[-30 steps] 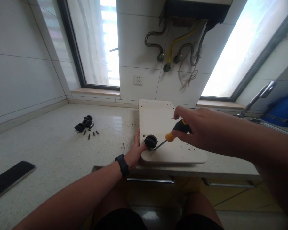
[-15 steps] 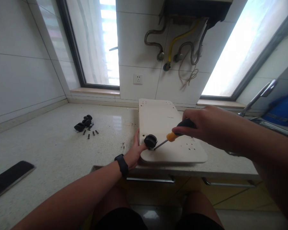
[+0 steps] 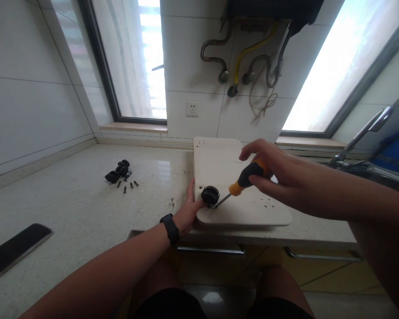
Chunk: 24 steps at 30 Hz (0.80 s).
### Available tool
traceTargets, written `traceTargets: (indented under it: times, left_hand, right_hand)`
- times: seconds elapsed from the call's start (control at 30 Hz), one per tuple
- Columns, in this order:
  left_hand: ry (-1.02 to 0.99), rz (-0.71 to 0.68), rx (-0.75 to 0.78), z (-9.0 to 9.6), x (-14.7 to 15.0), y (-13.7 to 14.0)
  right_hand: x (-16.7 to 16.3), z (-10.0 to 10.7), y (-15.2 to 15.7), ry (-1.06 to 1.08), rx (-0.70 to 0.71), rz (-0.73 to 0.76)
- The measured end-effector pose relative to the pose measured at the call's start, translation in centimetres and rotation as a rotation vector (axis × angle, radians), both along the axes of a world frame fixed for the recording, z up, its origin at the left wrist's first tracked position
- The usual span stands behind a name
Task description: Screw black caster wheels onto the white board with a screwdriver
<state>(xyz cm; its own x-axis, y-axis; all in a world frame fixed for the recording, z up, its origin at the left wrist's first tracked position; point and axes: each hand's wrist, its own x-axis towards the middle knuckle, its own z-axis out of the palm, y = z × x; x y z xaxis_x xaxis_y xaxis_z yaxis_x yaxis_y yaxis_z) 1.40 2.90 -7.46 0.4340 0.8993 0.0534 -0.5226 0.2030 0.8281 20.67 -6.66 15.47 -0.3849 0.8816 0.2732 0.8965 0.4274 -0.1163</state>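
Observation:
A white board (image 3: 242, 216) with rounded corners and small holes lies on the counter. At its near left corner stands a black caster wheel (image 3: 210, 195). My left hand (image 3: 188, 213), with a black watch on its wrist, grips the board's left edge, the thumb reaching to the caster's base. My right hand (image 3: 269, 170) holds a black and orange screwdriver (image 3: 248, 176) at a slant. Its thumb lies against the handle, while the forefinger is lifted and bent away. The screwdriver's tip meets the caster's mounting plate; the screw under it is too small to make out.
Several black casters (image 3: 118, 172) lie on the counter (image 3: 146, 199) at the left, with several loose screws (image 3: 131, 185) beside them. A dark flat strip (image 3: 18, 250) lies at the far left. A tap (image 3: 362, 133) and sink are at the right; hoses (image 3: 241, 57) hang on the wall.
My right hand has loosened its wrap on the screwdriver handle, its forefinger now raised. More of the handle shows. My left hand and the caster stay in place; the view has shifted slightly.

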Motion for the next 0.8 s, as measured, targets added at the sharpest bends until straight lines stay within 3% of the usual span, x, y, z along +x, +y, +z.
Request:
traceTargets:
  times: [0.1,0.3,0.6,0.73,0.8]
  left_hand:
    - [0.008,0.008,-0.001,-0.1,0.0,0.0]
    - [-0.008,0.012,0.005,-0.1,0.1,-0.2]
    - [-0.013,0.005,0.026,0.1,0.1,-0.3]
    - [-0.024,0.005,0.014,0.0,0.1,-0.3]
    - [-0.016,0.006,-0.004,-0.1,0.1,-0.2]
  right_hand:
    - [-0.6,0.2,1.0,0.06,-0.048,0.041]
    - [-2.4,0.3,2.6,-0.007,0.073,0.085]
    - [-3.5,-0.2,2.5,-0.183,0.252,-0.095]
    - [-3.1,-0.8,2.4,-0.166,0.249,-0.113]
    - [-2.3,-1.1,2.4,-0.074,0.195,-0.041]
